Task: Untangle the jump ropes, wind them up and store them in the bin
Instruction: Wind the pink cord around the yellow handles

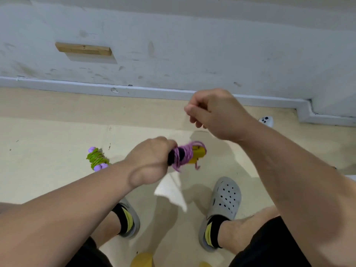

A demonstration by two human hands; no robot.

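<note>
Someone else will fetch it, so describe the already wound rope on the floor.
Start at the white baseboard and come down onto the beige floor. Left of the left hand lies the bundle: green cord wound round lilac handles, unlike the pink rope held in that hand.

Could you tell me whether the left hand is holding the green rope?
No, the left hand grips the pink rope; the green rope lies on the floor.
</note>
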